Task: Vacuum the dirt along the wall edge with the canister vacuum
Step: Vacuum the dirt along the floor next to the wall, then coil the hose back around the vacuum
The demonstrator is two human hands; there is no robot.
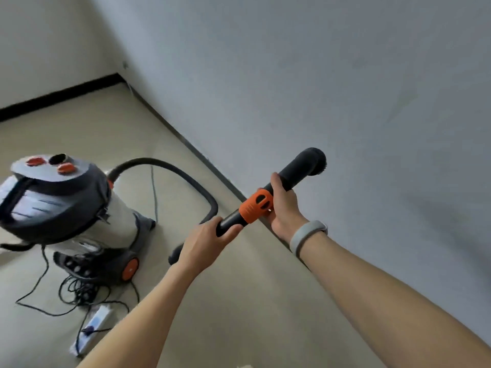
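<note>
Two hands held the vacuum's black wand (268, 199) near the middle of the frame, lifted off the floor and angled up toward the upper right, in front of the grey wall (345, 88). The left hand (206, 241), lower and to the left, had its fingers curled round the tube just below the orange collar (256, 207). The right hand (284, 205), with a pale grey band (308, 233) on its wrist, gripped the tube just above that collar, thumb over the top. The hands sat close together, parted only by the collar. At the wand's upper end a round black nozzle (314, 160) was raised in front of the wall, clear of the floor; whether it touched the wall could not be told. From below the left hand the black hose (170, 168) looped up and left to the canister vacuum (63, 200), which stood on the beige floor (239, 301) at the left of the frame: dark grey lid with two orange caps, pale body, an orange-hubbed wheel at its base. Tangled black cords (77, 290) lay on the floor under the canister, and a white power strip (91, 328) lay at the lower left with a plug in it. The edge where floor met wall (186, 142) ran diagonally from the upper left down past the hands; any dirt along it was too blurred to make out.
</note>
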